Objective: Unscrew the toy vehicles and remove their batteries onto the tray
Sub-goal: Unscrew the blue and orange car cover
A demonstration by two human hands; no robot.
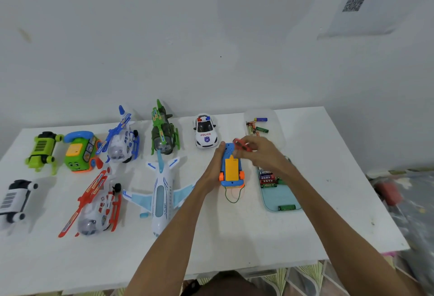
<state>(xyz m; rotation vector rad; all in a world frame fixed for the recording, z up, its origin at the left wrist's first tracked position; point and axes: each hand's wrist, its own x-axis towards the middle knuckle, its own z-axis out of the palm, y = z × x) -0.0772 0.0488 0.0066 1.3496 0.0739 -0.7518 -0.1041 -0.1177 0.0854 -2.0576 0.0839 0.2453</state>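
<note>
- Three helicopters (122, 141) (164, 136) (96, 206) are standing.
- One airplane (160, 197) and one police car (205, 135) are sitting.
- Two phone toys (78, 155) (231, 169) are showing.
- Two boxy wheeled toys (42, 151) (14, 200) are lying.
- One tray (280, 196) is carrying batteries (266, 177) too bunched for counting.
- One red piece (242, 145) is being held.

- You are in a plain room, most likely in a home, at a white bench (234, 237) set against a bare white wall (164, 37).
- A paper sheet with a QR code (355, 1) is stuck high on the wall to your right.
- Patterned floor covering (305, 272) shows under the bench's near edge.
- Clear plastic-wrapped bundles (404, 192) lie on the floor at your right.
</note>
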